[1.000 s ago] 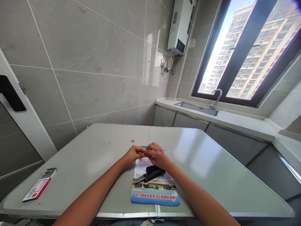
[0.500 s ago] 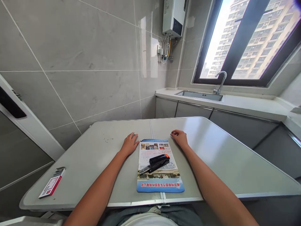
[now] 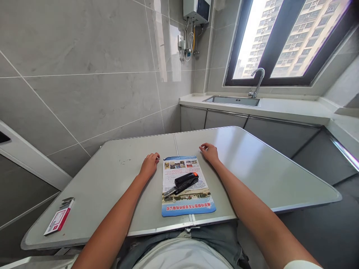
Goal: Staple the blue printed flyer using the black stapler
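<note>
My left hand (image 3: 148, 166) rests on the table (image 3: 252, 175) near the middle of the frame, its fingers drawn in narrow, just beside the left edge of a printed sheet (image 3: 189, 210). A small greyish spot shows at the fingertips, but I cannot tell whether I am holding anything there. My right hand (image 3: 210, 152) is on the other side, right of centre, close to the sheet's upper right corner, with the fingers bent and the tips close together; whether something tiny is pinched in them I cannot tell either.

Between my 2 forearms the sheet lies flat over the table's seam, a blue band with red lettering along its lower edge and a row of small pictures near its top. On it, just below the centre of the frame, lies a black stapler (image 3: 186, 178), slanted, its metal part pointing to the lower left and its orange-red tip to the upper right. My hands are apart from it.

Some small dark bits (image 3: 125, 161) lie scattered left of my left hand. At the lower left of the frame is a red and white packet (image 3: 59, 220). At the upper right, a faucet (image 3: 258, 80) stands by a sink (image 3: 232, 100) under the window
</note>
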`<state>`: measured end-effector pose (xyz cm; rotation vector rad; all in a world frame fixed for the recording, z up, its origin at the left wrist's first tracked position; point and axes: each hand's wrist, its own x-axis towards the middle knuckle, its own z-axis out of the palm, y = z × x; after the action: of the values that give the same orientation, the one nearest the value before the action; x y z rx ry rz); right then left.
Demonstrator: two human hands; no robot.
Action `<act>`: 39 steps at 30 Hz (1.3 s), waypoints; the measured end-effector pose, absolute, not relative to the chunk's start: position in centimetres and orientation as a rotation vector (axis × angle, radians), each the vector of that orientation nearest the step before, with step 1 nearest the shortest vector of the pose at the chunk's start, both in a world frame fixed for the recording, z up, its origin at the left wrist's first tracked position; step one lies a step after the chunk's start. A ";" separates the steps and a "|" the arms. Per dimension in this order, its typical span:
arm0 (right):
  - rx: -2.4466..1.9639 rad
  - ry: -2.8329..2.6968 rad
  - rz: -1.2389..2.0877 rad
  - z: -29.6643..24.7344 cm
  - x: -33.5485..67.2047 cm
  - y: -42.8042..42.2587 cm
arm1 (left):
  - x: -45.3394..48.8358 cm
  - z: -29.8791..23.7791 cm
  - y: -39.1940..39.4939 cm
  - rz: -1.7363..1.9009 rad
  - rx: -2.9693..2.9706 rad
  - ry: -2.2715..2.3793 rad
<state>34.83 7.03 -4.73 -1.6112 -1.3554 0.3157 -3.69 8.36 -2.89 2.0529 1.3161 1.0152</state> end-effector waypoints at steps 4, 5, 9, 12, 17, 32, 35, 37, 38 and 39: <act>-1.430 -1.513 0.451 -2.5 33.9 5.6 | -2.7 -3.0 8.0 1.128 1.800 1.201; -1.360 -1.592 0.523 -1.8 33.5 5.1 | -2.4 -3.1 7.9 1.153 1.725 1.171; -1.031 -1.953 0.871 0.6 31.6 3.2 | -1.8 -3.2 7.8 1.213 1.476 1.059; -0.745 -2.220 1.123 1.5 29.8 2.2 | -1.9 -2.8 7.5 1.223 1.381 1.006; -0.441 -2.482 1.219 1.4 27.4 1.3 | -1.7 -1.8 6.7 1.226 1.341 0.954; -0.921 -1.785 0.989 0.2 30.2 2.9 | -1.0 -0.3 4.9 1.246 1.634 0.987; -0.939 -1.785 0.986 -0.2 29.9 3.1 | -0.9 0.2 4.0 1.180 1.895 1.021; -0.935 -1.801 0.986 -0.2 29.8 3.0 | -0.7 0.4 3.6 1.103 2.030 1.007; -0.930 -1.811 0.988 -0.2 29.7 3.0 | -0.6 0.4 3.5 1.073 2.072 0.995; -0.924 -1.819 0.991 -0.2 29.7 3.0 | -0.5 0.3 3.4 1.051 2.105 0.983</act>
<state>29.71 3.02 -0.21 -0.9237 -1.8193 0.9907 -0.46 3.38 0.33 2.1054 0.9830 1.0509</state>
